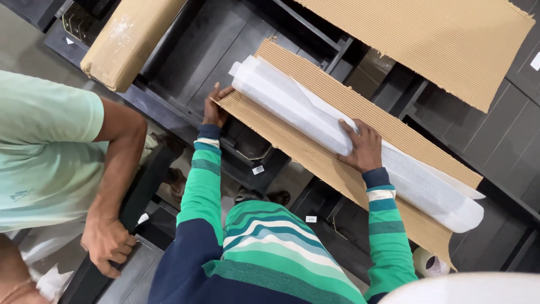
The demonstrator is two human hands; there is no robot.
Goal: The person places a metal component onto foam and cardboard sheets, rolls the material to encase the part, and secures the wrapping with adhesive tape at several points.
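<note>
1. Looking straight down at two hands in green-and-navy striped sleeves, working over a long white foam-wrapped roll (349, 132) lying on a strip of ribbed brown cardboard (315, 152).
2. Pressing down with the right hand (361, 147), palm flat and fingers spread over the roll near its middle; not closed around it, only resting on top.
3. Gripping with the left hand (215, 110), fingers curled over the near upper corner of the cardboard strip, just beside the roll's upper end but not touching the roll itself.
4. Running diagonally, the roll's long axis going from upper left to lower right, parallel to the cardboard beneath; its upper end sitting just to the right of the left hand, its lower end reaching well past the right hand.
5. Sitting nearer the roll: the right hand, already touching it; the left hand staying at the cardboard edge.
6. Resting underneath, dark furniture panels (214, 50) forming the work surface.
7. Lying at upper left, a bundle wrapped in brown paper (130, 39); at upper right, a large loose cardboard sheet (444, 45).
8. Peeking out at the lower right, a roll of tape (428, 263) below the cardboard strip.
9. Standing at left, another person in a pale green shirt, that person's hand (107, 243) holding a dark panel edge, well apart from the roll.
</note>
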